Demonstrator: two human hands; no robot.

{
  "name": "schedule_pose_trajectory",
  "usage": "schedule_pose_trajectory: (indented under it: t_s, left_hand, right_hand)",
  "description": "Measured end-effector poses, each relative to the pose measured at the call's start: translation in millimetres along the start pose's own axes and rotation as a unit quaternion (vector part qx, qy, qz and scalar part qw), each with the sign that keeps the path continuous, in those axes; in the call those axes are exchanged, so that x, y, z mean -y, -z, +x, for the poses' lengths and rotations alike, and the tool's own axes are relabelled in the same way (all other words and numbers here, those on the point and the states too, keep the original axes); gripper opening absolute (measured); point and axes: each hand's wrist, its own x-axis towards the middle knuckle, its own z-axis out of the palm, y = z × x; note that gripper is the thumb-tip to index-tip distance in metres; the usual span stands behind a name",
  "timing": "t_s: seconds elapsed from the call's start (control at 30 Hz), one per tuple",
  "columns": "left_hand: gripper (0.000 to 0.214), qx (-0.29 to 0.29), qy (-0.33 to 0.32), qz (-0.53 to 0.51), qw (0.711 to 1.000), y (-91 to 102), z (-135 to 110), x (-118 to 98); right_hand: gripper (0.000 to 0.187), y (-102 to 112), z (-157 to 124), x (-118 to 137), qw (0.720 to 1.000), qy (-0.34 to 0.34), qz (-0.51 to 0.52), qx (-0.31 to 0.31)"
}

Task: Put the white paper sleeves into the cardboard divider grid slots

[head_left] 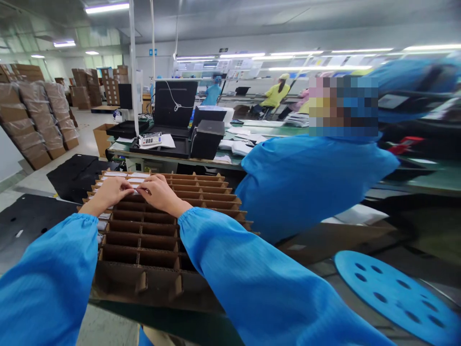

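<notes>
In front of me stands a cardboard divider grid (158, 218) with rows of narrow slots. My left hand (114, 191) is over its far left part, thumb and fingers pinched at the edge of a thin white piece (136, 191). From the other side my right hand (158, 192) pinches the same piece, and the fingertips nearly meet. Most of that piece is hidden by the fingers and the slot, so its kind does not show. Similar white pieces (139, 176) fill slots in the far rows and along the left edge. Nearer slots look dark inside.
A co-worker in a blue smock (309, 173) sits close on the right, near a round blue stool (396, 293). Behind the grid, a workbench (219, 163) bears black boxes, a calculator (150, 139) and papers. Black sheets (39, 223) lie at left; wrapped cartons (39, 115) stand beyond.
</notes>
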Motion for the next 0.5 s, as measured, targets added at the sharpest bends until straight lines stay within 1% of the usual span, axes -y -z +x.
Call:
schedule_pose_trajectory:
  t_s: [0.07,0.13,0.23,0.3,0.37,0.4,0.47,0.5]
  left_hand:
    - [0.043,0.001,-0.005,0.032,0.999,0.3,-2,-4]
    - [0.047,0.004,-0.016,0.065,0.998,3.2,-6,-12]
    - [0.048,0.024,-0.033,0.118,0.992,8.6,-12,-26]
    - [0.049,0.040,-0.031,0.141,0.989,10.7,-13,-33]
    - [0.048,0.057,-0.019,0.139,0.988,12.0,-11,-36]
    - [0.047,0.063,-0.008,0.134,0.989,12.9,-10,-35]
    - [0.046,0.071,0.022,0.128,0.989,16.5,-11,-33]
    - [0.048,0.069,0.039,0.121,0.989,19.1,-15,-32]
  right_hand:
    - [0.031,0,-3,0,1.000,0.016,-0.012,0.004]
    - [0.035,0,-4,1,0.999,0.027,-0.013,0.026]
    - [0.036,4,-1,4,0.998,0.028,-0.007,0.064]
    - [0.035,14,1,9,0.998,0.024,0.000,0.066]
    - [0.034,35,-3,16,0.999,0.027,0.005,0.041]
    - [0.032,51,-10,20,0.999,0.031,0.010,0.017]
    - [0.027,94,-38,25,0.998,0.036,0.032,-0.046]
    - [0.023,117,-60,24,0.995,0.034,0.048,-0.083]
